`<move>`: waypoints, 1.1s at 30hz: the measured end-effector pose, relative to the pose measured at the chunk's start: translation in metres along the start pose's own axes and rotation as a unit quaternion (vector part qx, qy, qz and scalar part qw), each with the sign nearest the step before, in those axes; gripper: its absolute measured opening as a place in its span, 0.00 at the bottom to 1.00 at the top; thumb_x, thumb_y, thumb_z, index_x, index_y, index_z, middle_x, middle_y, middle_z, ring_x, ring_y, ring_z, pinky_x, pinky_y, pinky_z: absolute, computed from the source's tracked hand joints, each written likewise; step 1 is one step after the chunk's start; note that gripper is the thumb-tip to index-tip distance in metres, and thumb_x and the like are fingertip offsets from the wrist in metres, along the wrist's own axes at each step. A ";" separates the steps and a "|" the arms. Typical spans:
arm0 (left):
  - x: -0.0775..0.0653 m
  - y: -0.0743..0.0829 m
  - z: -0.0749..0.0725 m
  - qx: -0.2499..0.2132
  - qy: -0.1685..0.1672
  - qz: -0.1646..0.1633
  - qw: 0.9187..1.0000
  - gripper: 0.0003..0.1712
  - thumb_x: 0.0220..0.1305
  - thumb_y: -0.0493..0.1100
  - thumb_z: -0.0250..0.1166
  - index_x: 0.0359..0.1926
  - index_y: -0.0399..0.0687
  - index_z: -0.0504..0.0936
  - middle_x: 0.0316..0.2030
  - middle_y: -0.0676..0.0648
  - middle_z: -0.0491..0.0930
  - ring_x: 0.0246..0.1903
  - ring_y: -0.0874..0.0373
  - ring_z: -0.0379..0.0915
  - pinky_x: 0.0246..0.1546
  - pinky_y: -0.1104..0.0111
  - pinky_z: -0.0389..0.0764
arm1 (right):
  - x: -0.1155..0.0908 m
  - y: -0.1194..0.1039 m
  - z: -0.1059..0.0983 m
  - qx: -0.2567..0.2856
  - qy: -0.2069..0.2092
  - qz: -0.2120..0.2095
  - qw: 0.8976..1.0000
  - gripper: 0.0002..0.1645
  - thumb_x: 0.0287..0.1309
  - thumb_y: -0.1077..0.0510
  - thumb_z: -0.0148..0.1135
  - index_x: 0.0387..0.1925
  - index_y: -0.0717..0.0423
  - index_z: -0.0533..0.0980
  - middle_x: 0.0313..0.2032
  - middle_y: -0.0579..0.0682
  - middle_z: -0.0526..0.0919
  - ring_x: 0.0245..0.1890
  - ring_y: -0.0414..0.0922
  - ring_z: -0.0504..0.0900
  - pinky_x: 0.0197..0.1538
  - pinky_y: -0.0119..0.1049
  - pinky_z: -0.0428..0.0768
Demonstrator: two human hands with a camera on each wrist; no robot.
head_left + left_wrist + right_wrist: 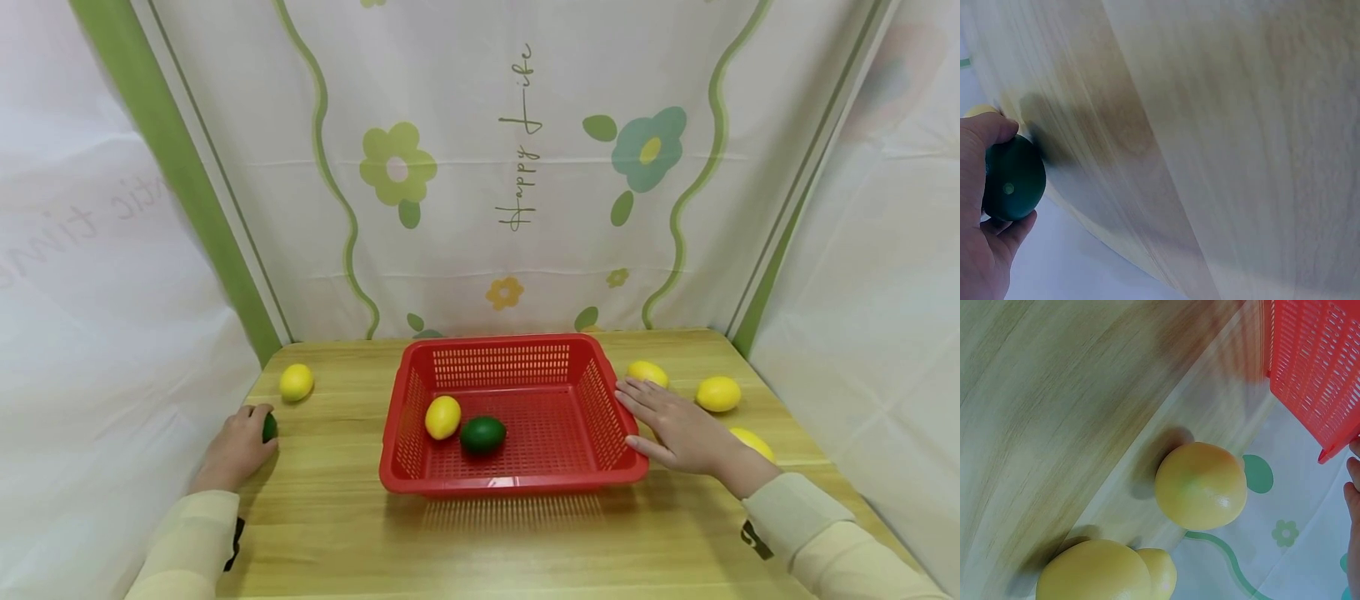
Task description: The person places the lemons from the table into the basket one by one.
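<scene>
At the left side of the table, my left hand (238, 446) grips a dark green fruit (1017, 178), smooth and rounded with a small pale spot. In the head view my fingers cover most of that fruit. My right hand (686, 425) lies with extended fingers against the right rim of a red plastic basket (517, 483). Inside the basket are a yellow lemon (443, 417) and another dark green fruit (483, 435), side by side toward the left. Only a few right fingertips (1354, 478) show in the right wrist view, beside the basket's wall.
One lemon (296, 382) sits beyond my left hand. Around my right hand lie a lemon (648, 372) by the basket, a lemon (718, 394) farther right and a lemon (752, 442) partly behind my wrist. A printed curtain (457, 250) hangs behind the wooden table (330, 517).
</scene>
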State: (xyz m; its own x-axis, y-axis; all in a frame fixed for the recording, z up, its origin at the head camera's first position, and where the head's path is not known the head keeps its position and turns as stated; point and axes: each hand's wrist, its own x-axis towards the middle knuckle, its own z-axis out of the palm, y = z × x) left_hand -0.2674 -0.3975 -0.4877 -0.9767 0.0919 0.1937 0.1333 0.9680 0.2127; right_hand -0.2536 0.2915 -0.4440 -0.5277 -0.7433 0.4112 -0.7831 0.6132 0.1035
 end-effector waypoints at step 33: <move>0.021 0.012 -0.014 0.053 0.262 0.294 0.918 0.32 0.32 0.26 0.69 0.47 0.25 0.75 0.44 0.23 0.72 0.42 0.28 0.70 0.40 0.42 0.76 | 0.000 -0.001 -0.001 -0.002 0.000 0.003 1.000 0.38 0.63 0.44 0.60 0.64 0.69 0.69 0.64 0.64 0.70 0.64 0.62 0.67 0.72 0.31 0.41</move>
State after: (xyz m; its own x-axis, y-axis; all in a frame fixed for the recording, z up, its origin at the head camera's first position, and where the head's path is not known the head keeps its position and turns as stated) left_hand -0.2839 -0.3872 -0.4679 -0.5225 0.5078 0.6849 0.5676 0.8066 -0.1651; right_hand -0.2524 0.2911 -0.4434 -0.5323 -0.7398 0.4116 -0.7787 0.6186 0.1046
